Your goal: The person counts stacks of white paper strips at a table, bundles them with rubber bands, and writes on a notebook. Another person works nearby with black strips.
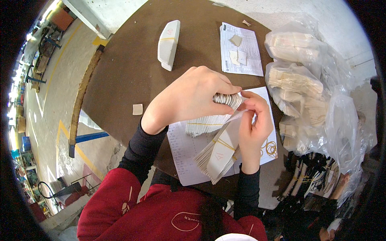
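Observation:
A curved stack of thin, pale cut pieces [227, 99] is gripped between the thumb and fingers of my left hand [197, 92]. At the stack's right end, my right hand [256, 118] is closed, thumb and fingertips pinching its edge; exactly how many pieces it grips is hidden. Under my hands lies another row of pale pieces [205, 125] with a yellow band. Nearer to me, a banded bundle of pale pieces [220, 158], marked in red, rests at a slant on white paper sheets [181, 150].
Loose yellow rubber bands [270, 149] lie right of the bundle. Farther off on the brown table [120, 76] stand a banded white stack [169, 44] and a printed sheet [251, 50] with scraps. Clear plastic bags of pale pieces [297, 80] crowd the right; dark bundles [307, 176] sit below.

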Demonstrator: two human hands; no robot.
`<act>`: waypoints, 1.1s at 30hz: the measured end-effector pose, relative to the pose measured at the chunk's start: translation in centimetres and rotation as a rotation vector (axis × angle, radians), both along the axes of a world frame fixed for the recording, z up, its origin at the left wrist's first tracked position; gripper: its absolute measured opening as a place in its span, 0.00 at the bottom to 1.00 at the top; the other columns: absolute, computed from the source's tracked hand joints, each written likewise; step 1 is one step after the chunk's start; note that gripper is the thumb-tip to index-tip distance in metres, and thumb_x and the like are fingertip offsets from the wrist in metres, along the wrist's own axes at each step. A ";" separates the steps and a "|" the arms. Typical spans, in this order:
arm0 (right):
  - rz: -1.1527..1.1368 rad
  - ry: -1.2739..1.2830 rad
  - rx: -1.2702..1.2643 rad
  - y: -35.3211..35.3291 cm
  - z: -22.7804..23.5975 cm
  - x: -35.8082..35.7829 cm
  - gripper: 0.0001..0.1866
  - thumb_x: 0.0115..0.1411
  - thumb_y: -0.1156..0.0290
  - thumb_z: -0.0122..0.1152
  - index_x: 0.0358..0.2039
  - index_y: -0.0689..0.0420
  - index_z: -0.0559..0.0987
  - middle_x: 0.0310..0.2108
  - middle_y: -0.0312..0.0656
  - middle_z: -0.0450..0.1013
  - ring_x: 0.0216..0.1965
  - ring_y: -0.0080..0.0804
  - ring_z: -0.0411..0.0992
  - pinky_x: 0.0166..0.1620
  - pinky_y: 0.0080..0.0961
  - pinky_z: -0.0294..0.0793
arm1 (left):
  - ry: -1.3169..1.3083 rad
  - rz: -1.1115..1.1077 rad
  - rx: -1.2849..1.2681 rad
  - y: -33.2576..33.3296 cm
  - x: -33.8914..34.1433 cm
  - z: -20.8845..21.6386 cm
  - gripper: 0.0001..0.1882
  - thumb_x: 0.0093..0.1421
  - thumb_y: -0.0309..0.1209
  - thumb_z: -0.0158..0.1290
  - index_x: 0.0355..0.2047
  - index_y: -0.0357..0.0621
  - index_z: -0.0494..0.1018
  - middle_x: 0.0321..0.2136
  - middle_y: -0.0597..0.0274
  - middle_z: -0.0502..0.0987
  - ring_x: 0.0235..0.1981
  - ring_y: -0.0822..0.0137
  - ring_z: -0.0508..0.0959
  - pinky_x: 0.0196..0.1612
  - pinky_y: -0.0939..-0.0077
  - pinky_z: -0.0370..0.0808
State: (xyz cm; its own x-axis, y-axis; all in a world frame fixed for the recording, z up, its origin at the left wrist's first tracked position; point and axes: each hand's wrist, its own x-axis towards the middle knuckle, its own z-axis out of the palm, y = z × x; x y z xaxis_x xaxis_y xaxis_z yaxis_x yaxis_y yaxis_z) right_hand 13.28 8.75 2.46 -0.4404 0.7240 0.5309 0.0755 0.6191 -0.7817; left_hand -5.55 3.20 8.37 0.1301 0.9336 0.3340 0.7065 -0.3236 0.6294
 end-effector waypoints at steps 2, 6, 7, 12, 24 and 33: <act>0.045 0.050 -0.132 -0.3 0.4 -0.1 0.16 0.53 0.85 0.59 0.43 0.63 0.73 0.47 0.46 0.75 0.35 0.28 0.75 0.41 0.23 0.75 | 0.015 -0.006 -0.009 0.0 0.0 0.0 0.18 0.49 0.35 0.62 0.39 0.38 0.80 0.33 0.51 0.81 0.34 0.52 0.81 0.38 0.66 0.77; 0.055 -0.023 -0.116 -0.2 1.3 0.0 0.18 0.55 0.82 0.60 0.48 0.64 0.72 0.47 0.46 0.75 0.35 0.24 0.73 0.45 0.22 0.72 | 0.040 -0.010 -0.040 0.0 -0.2 0.1 0.21 0.48 0.35 0.64 0.43 0.41 0.80 0.35 0.54 0.81 0.34 0.55 0.82 0.37 0.69 0.78; 0.050 -0.058 -0.097 -0.2 1.3 0.0 0.19 0.56 0.82 0.60 0.49 0.64 0.72 0.47 0.46 0.74 0.36 0.24 0.73 0.45 0.22 0.72 | 0.040 -0.009 -0.040 0.0 -0.2 0.0 0.21 0.49 0.34 0.64 0.44 0.41 0.80 0.35 0.54 0.81 0.34 0.56 0.82 0.37 0.69 0.78; 0.021 0.127 -0.152 -0.1 0.6 -0.5 0.15 0.57 0.81 0.60 0.45 0.63 0.74 0.47 0.46 0.74 0.40 0.27 0.73 0.47 0.23 0.71 | 0.033 0.000 -0.041 0.0 -0.1 0.0 0.21 0.49 0.34 0.64 0.44 0.41 0.80 0.35 0.54 0.82 0.34 0.55 0.82 0.38 0.68 0.78; -0.030 -0.093 0.037 0.7 1.5 0.1 0.09 0.48 0.77 0.69 0.31 0.64 0.79 0.42 0.49 0.76 0.41 0.38 0.76 0.43 0.28 0.74 | 0.000 0.027 -0.010 0.0 0.2 0.0 0.17 0.52 0.35 0.60 0.39 0.38 0.81 0.32 0.46 0.81 0.33 0.50 0.81 0.38 0.64 0.77; -0.009 -0.082 -0.018 0.8 1.5 0.2 0.09 0.49 0.76 0.70 0.31 0.64 0.80 0.42 0.48 0.76 0.40 0.38 0.76 0.43 0.28 0.74 | -0.006 0.026 0.004 0.0 0.1 -0.2 0.17 0.52 0.36 0.60 0.39 0.38 0.81 0.31 0.45 0.80 0.33 0.49 0.81 0.38 0.64 0.77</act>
